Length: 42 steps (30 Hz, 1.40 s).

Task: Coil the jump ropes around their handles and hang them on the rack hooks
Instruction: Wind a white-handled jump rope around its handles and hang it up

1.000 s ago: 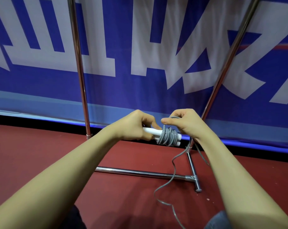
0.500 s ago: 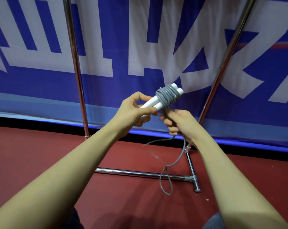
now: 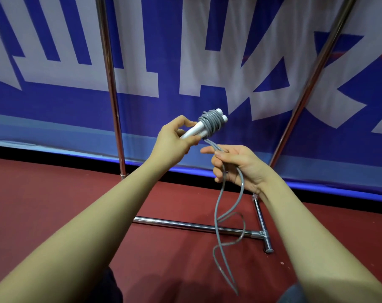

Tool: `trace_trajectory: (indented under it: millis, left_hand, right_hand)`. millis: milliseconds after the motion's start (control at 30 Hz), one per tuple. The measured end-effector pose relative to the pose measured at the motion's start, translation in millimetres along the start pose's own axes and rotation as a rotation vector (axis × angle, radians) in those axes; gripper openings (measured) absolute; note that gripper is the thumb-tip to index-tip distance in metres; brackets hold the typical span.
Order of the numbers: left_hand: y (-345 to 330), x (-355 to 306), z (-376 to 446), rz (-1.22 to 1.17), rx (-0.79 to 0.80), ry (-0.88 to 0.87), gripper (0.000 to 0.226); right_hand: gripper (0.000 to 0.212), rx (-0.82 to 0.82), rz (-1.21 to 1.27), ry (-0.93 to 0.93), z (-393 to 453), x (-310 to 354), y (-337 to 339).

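Observation:
My left hand (image 3: 174, 141) grips two white jump-rope handles (image 3: 195, 131) held side by side, their far ends tilted up to the right. Several turns of grey rope (image 3: 209, 123) are wound around the handles near those ends. Two strands of the same rope run down from the coil through my right hand (image 3: 236, 166), whose fingers curl round them just below and right of the handles. Below that hand the loose grey rope (image 3: 227, 217) hangs in a long loop toward the floor.
A chrome rack stands in front: a left upright (image 3: 111, 84), a slanted right upright (image 3: 310, 73), a low crossbar (image 3: 185, 225) and a foot (image 3: 263, 228) on the red floor (image 3: 54, 204). A blue-and-white banner (image 3: 185, 62) hangs behind. No hooks are in view.
The handles went from level at waist height up to a tilt. My right hand dropped below the coil and slid down the strands. The loose loop swung under it.

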<state>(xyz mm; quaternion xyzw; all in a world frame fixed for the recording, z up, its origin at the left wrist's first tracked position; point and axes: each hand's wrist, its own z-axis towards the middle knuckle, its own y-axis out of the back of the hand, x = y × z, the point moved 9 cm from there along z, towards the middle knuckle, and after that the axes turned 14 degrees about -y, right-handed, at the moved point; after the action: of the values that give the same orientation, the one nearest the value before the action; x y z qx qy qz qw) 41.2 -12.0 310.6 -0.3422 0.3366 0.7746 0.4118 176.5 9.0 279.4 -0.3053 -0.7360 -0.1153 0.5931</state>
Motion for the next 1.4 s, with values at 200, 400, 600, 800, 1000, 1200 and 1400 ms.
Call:
trace_trajectory:
  millis: [200, 400, 600, 800, 1000, 1200, 1400]
  left_hand:
    - [-2.4, 9.6, 0.4, 0.04, 0.062, 0.004, 0.021]
    - [-14.0, 17.2, -4.5, 0.186, 0.235, -0.027, 0.021]
    - [-29.3, 26.5, -15.6, 0.265, 0.531, 0.009, 0.034]
    - [-45.4, 14.8, -30.4, 0.081, 0.719, 0.063, 0.023]
    - [-41.6, -7.5, -27.2, -0.201, 0.638, 0.057, 0.029]
    - [-35.6, -17.0, -15.4, -0.553, 0.38, 0.093, 0.022]
    - [-12.3, 0.3, -0.7, -0.427, 0.068, 0.165, 0.024]
  right_hand:
    - [0.032, 0.044, 0.02, -0.016, 0.2, -3.7, -6.1]
    - [0.026, -0.017, -0.128, -0.038, -6.4, -2.6, 0.2]
    - [0.023, -0.23, -0.244, -0.029, -6.9, 1.6, 29.5]
    - [0.026, -0.401, -0.354, -0.015, -13.0, 6.6, 48.7]
    - [0.031, -0.43, -0.238, 0.058, -13.2, 9.2, 52.5]
    - [0.032, -0.321, -0.133, 0.084, -3.1, 3.0, 38.2]
    - [0.035, -0.203, -0.065, -0.02, 2.7, -10.5, 27.8]
